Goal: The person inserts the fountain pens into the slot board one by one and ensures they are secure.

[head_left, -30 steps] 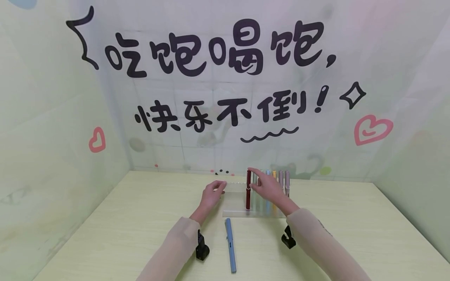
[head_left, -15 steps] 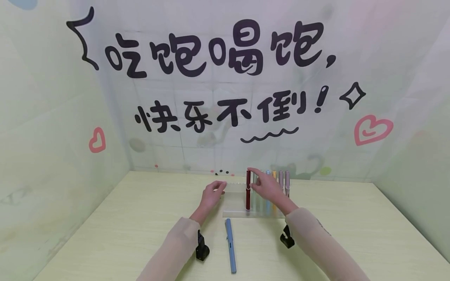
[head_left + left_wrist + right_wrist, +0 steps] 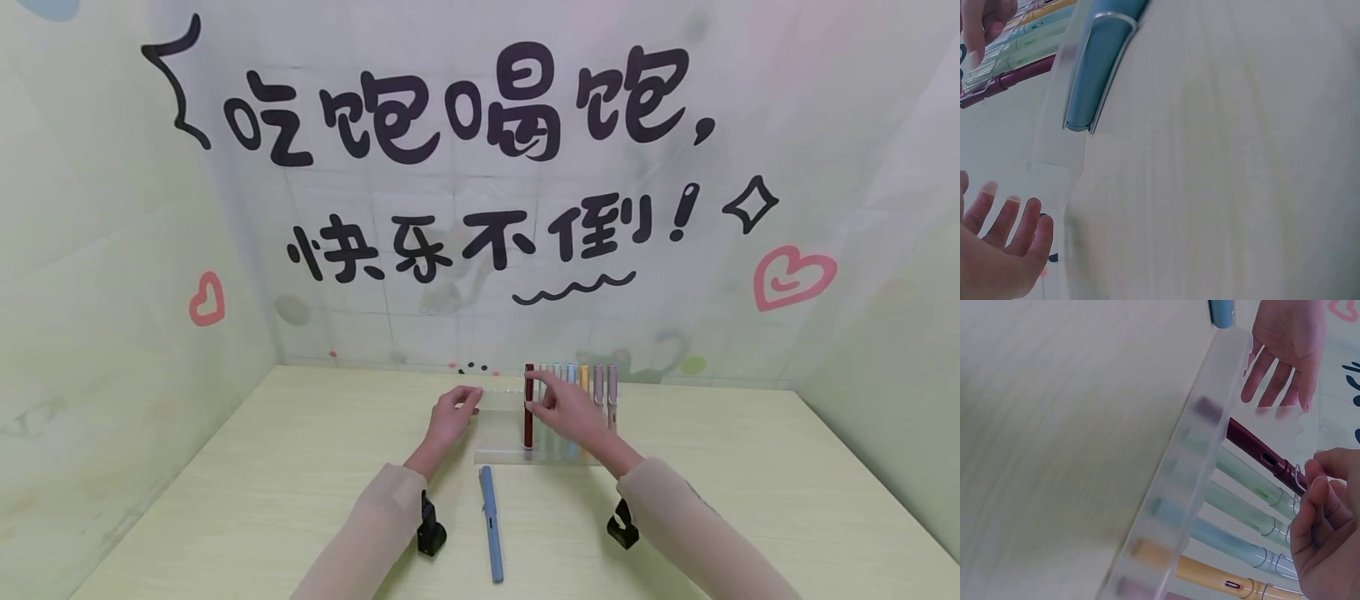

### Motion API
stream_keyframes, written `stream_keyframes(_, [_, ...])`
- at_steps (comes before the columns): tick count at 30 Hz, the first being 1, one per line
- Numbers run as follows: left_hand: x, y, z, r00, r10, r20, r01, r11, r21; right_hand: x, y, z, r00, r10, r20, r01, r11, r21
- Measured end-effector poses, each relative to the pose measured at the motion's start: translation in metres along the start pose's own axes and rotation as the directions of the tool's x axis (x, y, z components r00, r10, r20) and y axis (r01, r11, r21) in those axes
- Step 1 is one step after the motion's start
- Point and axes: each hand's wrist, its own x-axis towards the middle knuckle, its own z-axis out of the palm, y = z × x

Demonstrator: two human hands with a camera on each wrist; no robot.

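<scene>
A dark red fountain pen (image 3: 528, 429) stands upright in a clear pen stand (image 3: 498, 457), leftmost of a row of pens. My right hand (image 3: 573, 412) is at its upper part; thumb and index finger pinch the capped end, as the right wrist view shows near the clip (image 3: 1299, 477). My left hand (image 3: 452, 419) holds the stand's left edge, its fingertips partly seen through the clear panel in the right wrist view. A blue fountain pen (image 3: 491, 525) lies on the table in front of the stand, between the forearms.
Right of the dark red pen stand pale green, light blue, yellow (image 3: 584, 377) and purple pens (image 3: 612, 383), partly hidden by my right hand. The pale wooden table (image 3: 247, 500) meets a printed cloth backdrop (image 3: 420, 333) behind and cloth at both sides.
My right index finger has come down from the top of the dark red pen to its cap, and the right wrist has shifted slightly right. The left hand stays put.
</scene>
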Motion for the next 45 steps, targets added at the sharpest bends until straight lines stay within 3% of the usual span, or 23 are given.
stream_keyframes(7, [0.000,-0.001,0.000,1.000,0.023,0.006,-0.023,1.000,0.004,-0.011,0.000,0.010,1.000,0.009,0.004,-0.009,0.999,0.040])
stream_keyframes(19, [0.001,-0.001,0.000,1.000,0.000,-0.003,0.000,1.000,0.004,-0.028,-0.003,0.021,0.998,-0.008,0.057,0.003,0.996,0.087])
stream_keyframes(33, [0.002,-0.002,0.001,1.000,-0.011,-0.004,0.011,1.000,0.004,-0.041,-0.010,0.028,0.981,-0.017,0.194,-0.029,0.972,0.233])
stream_keyframes(45, [0.002,-0.001,0.001,1.000,-0.030,-0.002,0.030,1.000,0.005,-0.043,-0.016,0.038,0.963,0.014,0.268,-0.088,0.960,0.265])
